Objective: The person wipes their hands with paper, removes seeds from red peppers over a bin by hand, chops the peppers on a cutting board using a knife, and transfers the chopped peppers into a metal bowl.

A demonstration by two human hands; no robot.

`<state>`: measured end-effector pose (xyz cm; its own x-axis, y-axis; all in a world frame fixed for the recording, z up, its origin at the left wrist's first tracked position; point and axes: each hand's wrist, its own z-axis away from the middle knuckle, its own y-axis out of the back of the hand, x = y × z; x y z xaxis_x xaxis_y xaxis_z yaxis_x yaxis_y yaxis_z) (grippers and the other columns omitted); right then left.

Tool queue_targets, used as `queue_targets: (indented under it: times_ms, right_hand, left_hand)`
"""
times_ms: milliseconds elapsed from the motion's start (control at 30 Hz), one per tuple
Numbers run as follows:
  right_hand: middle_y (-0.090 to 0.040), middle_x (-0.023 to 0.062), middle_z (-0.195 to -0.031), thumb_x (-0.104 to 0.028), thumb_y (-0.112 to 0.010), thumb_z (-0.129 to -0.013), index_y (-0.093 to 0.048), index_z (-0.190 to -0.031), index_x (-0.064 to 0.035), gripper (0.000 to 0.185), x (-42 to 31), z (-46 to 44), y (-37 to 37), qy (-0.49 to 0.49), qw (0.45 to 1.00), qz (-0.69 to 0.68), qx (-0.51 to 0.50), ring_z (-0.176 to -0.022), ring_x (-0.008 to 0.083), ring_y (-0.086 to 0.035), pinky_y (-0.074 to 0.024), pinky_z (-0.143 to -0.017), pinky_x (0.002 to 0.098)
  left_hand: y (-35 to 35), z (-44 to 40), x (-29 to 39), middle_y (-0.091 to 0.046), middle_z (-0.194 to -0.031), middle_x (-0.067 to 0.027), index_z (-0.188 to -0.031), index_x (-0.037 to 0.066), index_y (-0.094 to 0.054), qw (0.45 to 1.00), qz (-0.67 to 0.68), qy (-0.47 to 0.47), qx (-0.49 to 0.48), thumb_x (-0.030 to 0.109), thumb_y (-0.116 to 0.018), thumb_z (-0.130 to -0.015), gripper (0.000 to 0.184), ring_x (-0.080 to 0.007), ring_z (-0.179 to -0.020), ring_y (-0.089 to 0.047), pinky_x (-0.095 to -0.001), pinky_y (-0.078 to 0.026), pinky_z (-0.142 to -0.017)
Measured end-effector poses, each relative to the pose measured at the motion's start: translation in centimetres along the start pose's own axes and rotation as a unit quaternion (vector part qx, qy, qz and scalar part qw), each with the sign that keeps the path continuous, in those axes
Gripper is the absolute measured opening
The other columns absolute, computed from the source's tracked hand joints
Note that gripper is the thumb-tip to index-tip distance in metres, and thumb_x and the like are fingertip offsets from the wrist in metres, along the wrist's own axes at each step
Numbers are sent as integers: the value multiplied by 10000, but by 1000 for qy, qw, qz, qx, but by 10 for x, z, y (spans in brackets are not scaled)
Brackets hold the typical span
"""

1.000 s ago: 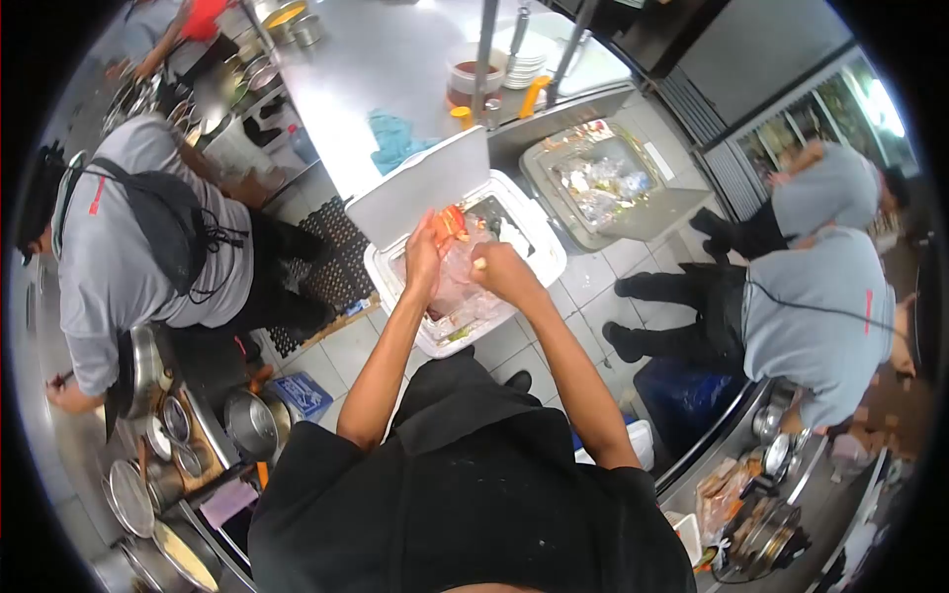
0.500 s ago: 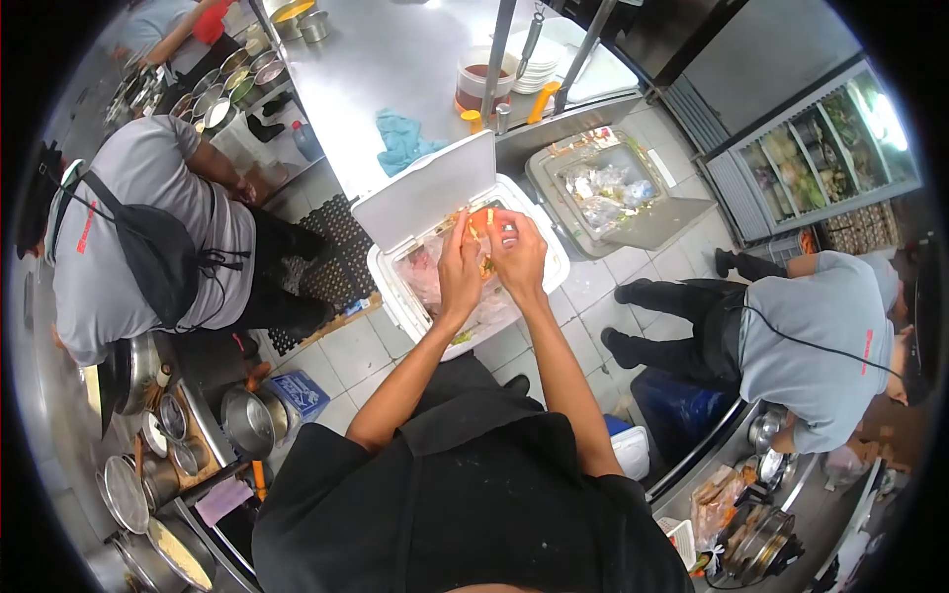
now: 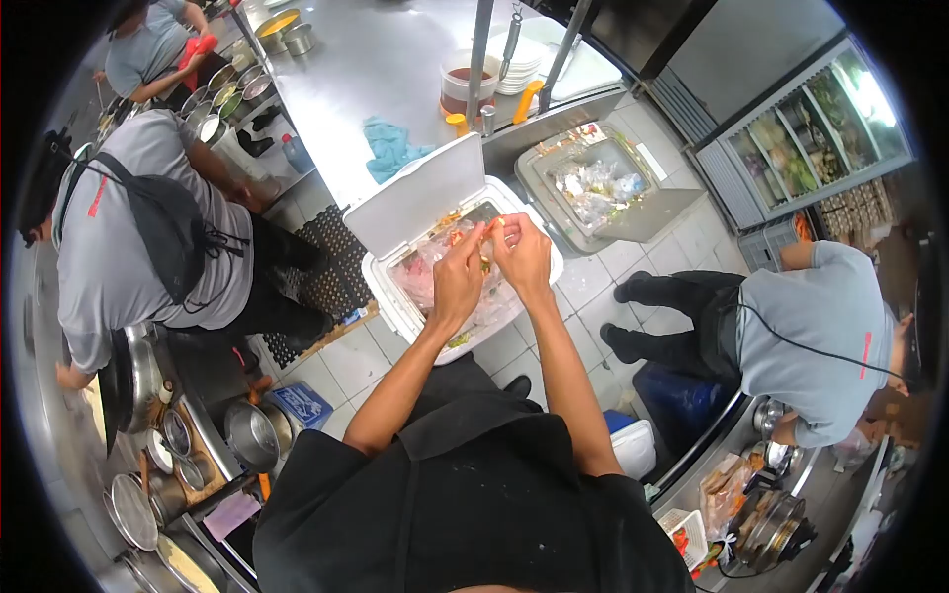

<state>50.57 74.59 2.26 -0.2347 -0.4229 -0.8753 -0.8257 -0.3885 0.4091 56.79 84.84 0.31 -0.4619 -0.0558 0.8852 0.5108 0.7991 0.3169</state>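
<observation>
Both my hands are above an open white bin (image 3: 381, 287) whose lid is raised toward the counter. My left hand (image 3: 460, 287) is closed in a pinch, fingertips close to the other hand's. Fingers curled inward, my right hand (image 3: 523, 259) pinches at the same spot. A small orange-red piece (image 3: 491, 226) shows between the fingertips; its kind is too small to tell. Beneath them, crumpled clear plastic (image 3: 415, 272) and food scraps fill the bin.
A second bin (image 3: 554, 212) with plastic waste stands behind right. The steel counter (image 3: 346, 59) carries a teal cloth (image 3: 390, 148), a tub of red liquid (image 3: 467, 84) and stacked plates (image 3: 524, 71). Co-workers stand left (image 3: 148, 217) and right (image 3: 806, 326); pots (image 3: 250, 435) sit lower left.
My fingertips have drawn closer together over the bin, and less of the orange-red piece shows. The view has shifted slightly. The person at the far upper left shows more, holding something red.
</observation>
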Motion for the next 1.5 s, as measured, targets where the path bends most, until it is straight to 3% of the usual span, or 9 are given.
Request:
queue_targets:
  times_ms: [433,467,700,800,1033,1167,1300,1367,1500]
  right_hand:
    - [-603,168,-669,-147,-708,-772,-573,-732,18,217,18,4,-11,81,992,47,-90,-585,333,-606,-477,-559,418]
    - [-603,168,-669,-147,-708,-772,-573,-732,18,217,19,6,-12,81,991,47,-91,-585,333,-606,-477,-559,418]
    - [-701,163,-892,-111,-713,-815,-649,-1075,65,321,31,5,-20,117,970,181,-111,-716,204,-658,-522,-694,278]
    - [-711,99,-974,-75,-568,-949,-651,-1081,51,201,-8,-1,-23,-171,917,-306,-192,-906,163,-688,-548,-773,284]
    - [-722,126,-961,-126,-621,-918,-659,-1094,52,253,4,3,-19,-125,975,41,-180,-938,188,-684,-517,-848,294]
    - [-702,210,-1035,-147,-645,-874,-629,-1153,49,342,25,10,-31,-216,909,-284,-214,-972,281,-696,-522,-860,317]
    - [-603,241,-1238,-261,-694,-873,-501,-1318,27,564,40,33,-26,-55,950,260,-166,-1023,289,-669,-543,-838,371]
    - [-624,227,-1175,-253,-711,-838,-499,-1325,-9,585,34,44,-16,-174,971,-115,-114,-995,373,-644,-530,-839,416]
    - [-668,242,-1002,-273,-678,-854,-634,-1118,22,398,52,79,23,-104,991,-81,-20,-832,380,-669,-531,-774,407]
  left_hand:
    - [-1,-12,-42,-663,-887,-6,-1303,-15,-595,924,284,255,23,58,-459,-952,384,-62,-696,-536,-241,-454,-619]
    - [-1,-20,-56,-654,-1071,-57,-1367,-20,-519,919,311,240,33,87,-492,-998,386,-83,-857,-598,-253,-540,-835]
    - [24,-41,-61,-656,-1068,-100,-1413,-9,-472,975,87,200,33,149,-420,-1026,421,-117,-893,-605,-285,-513,-861]
    - [11,-26,-63,-657,-1023,-131,-1435,9,-451,995,-10,95,29,163,-407,-1023,443,-144,-870,-602,-297,-499,-850]
    - [22,-20,-42,-672,-1054,-175,-1444,27,-447,976,16,217,-10,143,-407,-1007,454,-196,-872,-618,-305,-483,-831]
    - [20,-15,-37,-648,-1036,-186,-1443,7,-436,981,-7,191,-32,112,-403,-1003,454,-246,-901,-604,-331,-466,-824]
    - [16,-20,-26,-600,-1262,-255,-1439,-26,-415,969,42,237,-60,95,-398,-1014,441,-318,-1172,-583,-366,-425,-1001]
    - [-4,-2,-96,-635,-1203,-163,-1423,-33,-438,997,45,48,-30,160,-451,-1023,445,-176,-1080,-599,-281,-501,-836]
    - [-19,20,-45,-576,-1310,-152,-1382,19,-492,929,157,227,-244,156,-454,-1032,378,-236,-1104,-625,-318,-568,-859]
